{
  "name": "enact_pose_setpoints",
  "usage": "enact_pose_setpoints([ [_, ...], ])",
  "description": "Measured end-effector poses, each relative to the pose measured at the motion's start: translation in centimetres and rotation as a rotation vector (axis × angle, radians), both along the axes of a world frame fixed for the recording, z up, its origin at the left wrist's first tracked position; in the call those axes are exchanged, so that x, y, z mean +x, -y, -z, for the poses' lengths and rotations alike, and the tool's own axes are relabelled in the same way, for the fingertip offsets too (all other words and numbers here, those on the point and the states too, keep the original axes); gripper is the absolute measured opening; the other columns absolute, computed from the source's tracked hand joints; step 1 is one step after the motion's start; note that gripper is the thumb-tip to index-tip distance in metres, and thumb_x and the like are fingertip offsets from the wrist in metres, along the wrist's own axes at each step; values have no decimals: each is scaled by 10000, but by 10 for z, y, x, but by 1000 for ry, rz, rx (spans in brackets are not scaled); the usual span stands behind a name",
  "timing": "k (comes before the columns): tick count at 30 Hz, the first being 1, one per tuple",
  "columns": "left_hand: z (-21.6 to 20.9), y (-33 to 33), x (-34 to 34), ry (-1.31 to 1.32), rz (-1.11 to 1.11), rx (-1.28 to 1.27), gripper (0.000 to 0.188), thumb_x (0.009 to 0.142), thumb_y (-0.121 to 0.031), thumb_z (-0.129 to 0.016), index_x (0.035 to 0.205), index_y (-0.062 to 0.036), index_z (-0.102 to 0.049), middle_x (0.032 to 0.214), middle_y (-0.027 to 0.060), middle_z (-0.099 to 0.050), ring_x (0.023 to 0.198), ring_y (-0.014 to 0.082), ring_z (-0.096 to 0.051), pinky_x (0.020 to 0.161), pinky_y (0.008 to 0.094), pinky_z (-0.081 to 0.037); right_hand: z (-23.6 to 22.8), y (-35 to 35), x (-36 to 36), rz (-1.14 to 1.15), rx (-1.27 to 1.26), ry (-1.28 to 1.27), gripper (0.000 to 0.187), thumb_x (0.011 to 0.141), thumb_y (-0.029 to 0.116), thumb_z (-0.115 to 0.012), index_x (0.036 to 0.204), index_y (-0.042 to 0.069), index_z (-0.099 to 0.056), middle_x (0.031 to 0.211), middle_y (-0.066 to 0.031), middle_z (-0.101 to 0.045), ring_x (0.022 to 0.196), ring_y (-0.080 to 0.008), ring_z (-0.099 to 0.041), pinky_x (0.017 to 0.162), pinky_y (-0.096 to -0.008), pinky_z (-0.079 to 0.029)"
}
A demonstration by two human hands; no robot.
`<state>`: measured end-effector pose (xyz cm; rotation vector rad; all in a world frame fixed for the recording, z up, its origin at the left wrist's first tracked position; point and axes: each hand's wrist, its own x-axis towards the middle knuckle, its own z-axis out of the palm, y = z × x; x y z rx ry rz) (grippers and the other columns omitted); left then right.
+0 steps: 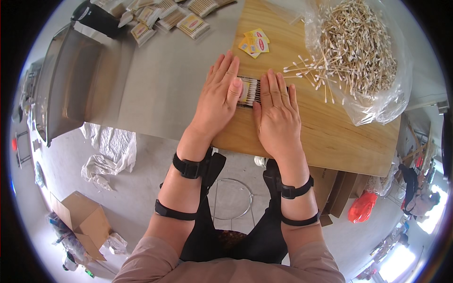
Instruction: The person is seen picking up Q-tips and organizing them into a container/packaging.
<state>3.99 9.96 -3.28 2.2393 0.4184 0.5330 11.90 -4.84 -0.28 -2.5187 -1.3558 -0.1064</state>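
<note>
A small, flat pack of cotton swabs [253, 91] with a yellow card in it lies on the wooden board between my hands. My left hand [218, 94] is flat, fingers stretched forward, its thumb over the pack's left end. Flat as well, my right hand [278, 111] covers the right end with its fingers. Neither hand is closed round the pack, and both its ends are hidden under them. Several yellow cards [255, 43] lie just beyond. To the right, loose cotton swabs [356, 49] are heaped in an open clear plastic bag [377, 111], some spilling toward my right hand.
Filled swab packs [194, 26] lie at the far left on the metal table [155, 85], beside a black container [96, 19]. A metal bin [71, 78] stands at the left edge. Below are a cardboard box [87, 219], a stool [231, 198] and a red bag [362, 207].
</note>
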Motion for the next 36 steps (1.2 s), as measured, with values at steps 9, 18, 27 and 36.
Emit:
enact_pose_setpoints([
  [9,-23,2,1,350,-81,-966,757,1031,-534,-140,1439,73,-337,1510,209,-338,1426,299,-292,1174,375,-204,4,6,11,122,713,-598,405,1030,224,-420,1341,-27,-486,1224,-189,-584,1097,-231,-582,938,-330,-443],
  [18,-21,-5,6,566,-132,-1258,779,1027,-535,-112,1392,110,-354,1472,234,-368,1413,304,-303,1195,387,-205,4,-9,5,224,787,-855,489,1067,350,-303,1339,-11,-487,978,-82,-577,797,-130,-493,767,-271,-419],
  [27,-17,-8,6,630,-144,-1414,746,1031,-536,-147,1385,72,-393,1463,209,-408,1388,285,-358,1157,371,-259,15,-15,2,100,983,-1025,526,1072,359,-252,1380,-29,-429,1419,-169,-445,1365,-277,-364,1150,-379,-246],
  [36,-20,-9,6,669,-149,-1455,749,1032,-532,-158,1351,95,-417,1431,220,-434,1373,296,-374,1165,376,-263,11,-22,-4,88,987,-1069,532,1072,369,-248,1389,-25,-414,1436,-176,-424,1390,-277,-334,1152,-369,-237],
])
